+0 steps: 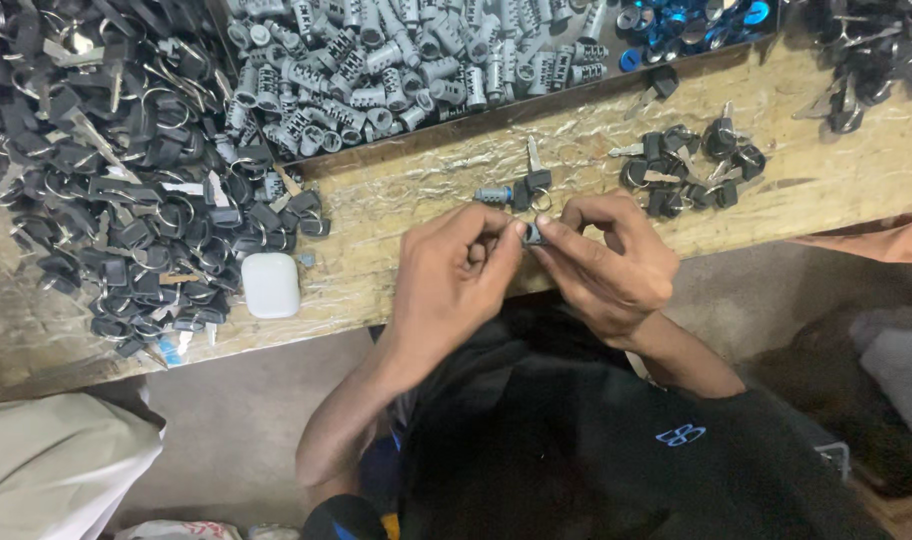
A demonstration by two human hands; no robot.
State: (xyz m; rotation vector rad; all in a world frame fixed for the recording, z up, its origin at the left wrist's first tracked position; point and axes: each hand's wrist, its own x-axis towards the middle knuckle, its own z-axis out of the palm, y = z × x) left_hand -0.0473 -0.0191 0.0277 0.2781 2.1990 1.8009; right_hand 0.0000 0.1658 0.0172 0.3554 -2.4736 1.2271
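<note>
Wooden bench (396, 200) heaped with black keys (126, 180); left hand (451, 280) and right hand (611, 265) together above its near edge, fingers (566, 240) pinched on small grey lock cylinder (533, 235).

Place: a small lock-assembly workshop.
Bench: rough wooden worktop (406, 190), scuffed and stained.
Stock: heaped black-headed keys (126, 190) on rings, a tray of grey lock cylinders (406, 60), blue parts (691, 22).

The person wears a black shirt (596, 440) with a small light-blue emblem (680, 434) on it; both forearms are bare, with no sleeves, rings or watch showing.
</note>
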